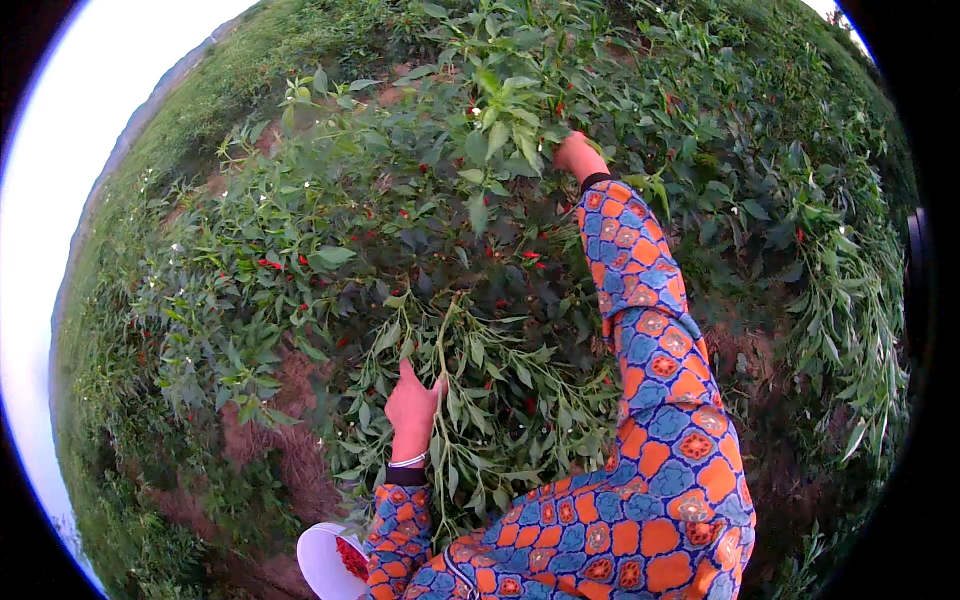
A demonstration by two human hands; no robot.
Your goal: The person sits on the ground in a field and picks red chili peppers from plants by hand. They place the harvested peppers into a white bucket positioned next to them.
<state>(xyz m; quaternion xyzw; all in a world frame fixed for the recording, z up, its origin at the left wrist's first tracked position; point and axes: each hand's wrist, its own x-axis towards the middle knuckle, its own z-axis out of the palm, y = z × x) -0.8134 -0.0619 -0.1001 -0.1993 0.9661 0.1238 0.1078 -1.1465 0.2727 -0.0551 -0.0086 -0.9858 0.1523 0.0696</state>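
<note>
My left hand (412, 408) is low over the chilli plants, its index finger stretched out and its thumb apart. The thumb touches or nearly touches a leafy pepper branch (449, 400) that bends down towards me; I see no fingers wrapped round it. Farther off and to the right, my right hand (578, 157) reaches in among leaves beside a pale green shoot (510, 125). Its fingertips are blurred and partly hidden, so whether they hold anything cannot be made out. Small red chillies (530, 258) hang in the foliage between the hands.
A white bucket (318, 555) with red chillies (351, 560) in it stands at the lower left, partly behind my left sleeve. Dense plants surround me, with patches of reddish bare soil (295, 390) between them. Drooping leafy stems (850, 330) hang at the right.
</note>
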